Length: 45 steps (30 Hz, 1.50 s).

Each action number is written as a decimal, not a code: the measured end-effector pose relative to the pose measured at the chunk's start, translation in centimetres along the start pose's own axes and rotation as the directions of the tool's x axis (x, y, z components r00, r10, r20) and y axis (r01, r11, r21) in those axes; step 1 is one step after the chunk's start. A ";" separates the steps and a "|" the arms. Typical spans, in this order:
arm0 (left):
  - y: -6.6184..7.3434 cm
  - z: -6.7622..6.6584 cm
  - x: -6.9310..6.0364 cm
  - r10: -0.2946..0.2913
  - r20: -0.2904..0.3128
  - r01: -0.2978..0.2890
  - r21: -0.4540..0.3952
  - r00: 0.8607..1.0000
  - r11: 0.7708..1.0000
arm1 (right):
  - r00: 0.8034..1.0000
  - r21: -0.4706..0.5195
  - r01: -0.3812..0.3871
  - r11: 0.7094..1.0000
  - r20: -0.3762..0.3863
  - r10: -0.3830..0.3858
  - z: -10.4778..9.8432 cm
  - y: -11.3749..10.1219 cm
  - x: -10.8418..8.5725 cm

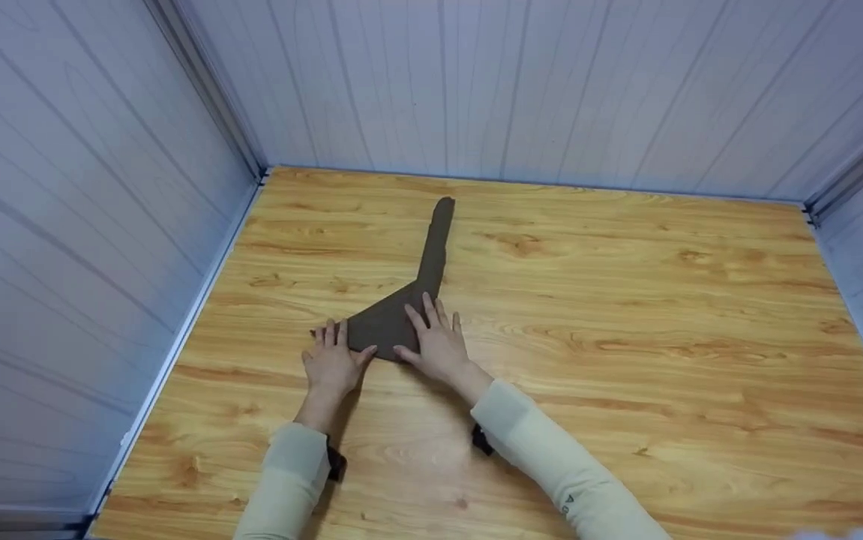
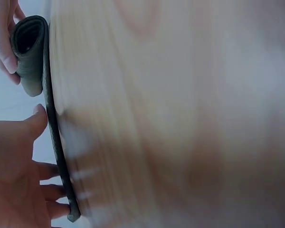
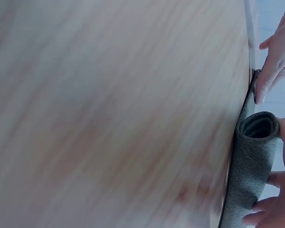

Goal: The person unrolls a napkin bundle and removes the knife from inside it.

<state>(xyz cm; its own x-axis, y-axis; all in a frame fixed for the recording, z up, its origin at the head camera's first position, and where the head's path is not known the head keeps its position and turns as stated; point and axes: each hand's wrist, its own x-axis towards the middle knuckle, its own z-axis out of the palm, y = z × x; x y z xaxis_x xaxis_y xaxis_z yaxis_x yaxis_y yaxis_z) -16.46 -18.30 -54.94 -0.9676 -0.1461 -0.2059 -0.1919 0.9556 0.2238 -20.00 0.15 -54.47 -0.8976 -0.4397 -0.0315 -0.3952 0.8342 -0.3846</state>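
Cloth [image 1: 382,328] under both hands [image 1: 330,367] [image 1: 442,351]

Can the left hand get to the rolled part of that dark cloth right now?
Probably yes: the rolled part extends uncovered beyond the right hand, which rests on its near end; the left hand would have to leave the flat cloth.

Half-rolled dark grey-brown cloth [image 1: 384,324] is partly covered by bare left hand [image 1: 331,367] and right hand [image 1: 441,350]; cream fabric sleeves [image 1: 281,480] are cut off by head view's bottom edge.
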 end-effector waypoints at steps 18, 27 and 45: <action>0.9 -0.5 0.2 -0.070 0.141 0.061 0.066 0.987 0.996 | 1.000 -0.002 0.006 1.000 0.001 -0.006 -0.9 1.6 -1.4; 0.8 -0.6 0.1 -0.055 0.150 0.044 0.074 0.987 0.996 | 0.999 0.008 0.030 1.000 -0.017 -0.030 -1.0 2.4 -1.9; 0.8 -0.5 0.0 -0.059 0.161 0.050 0.059 0.985 0.997 | 0.999 0.011 0.020 1.000 0.041 -0.020 -1.4 3.7 -3.3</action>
<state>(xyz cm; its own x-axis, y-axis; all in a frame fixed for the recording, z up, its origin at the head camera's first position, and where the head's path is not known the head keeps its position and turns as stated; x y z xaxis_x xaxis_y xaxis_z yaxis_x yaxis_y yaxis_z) -16.74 -17.64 -54.31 -0.9155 -0.1587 -0.3698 -0.2298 0.9605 0.1566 -18.80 5.15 -54.52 -0.8807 -0.4697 -0.0613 -0.4106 0.8215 -0.3956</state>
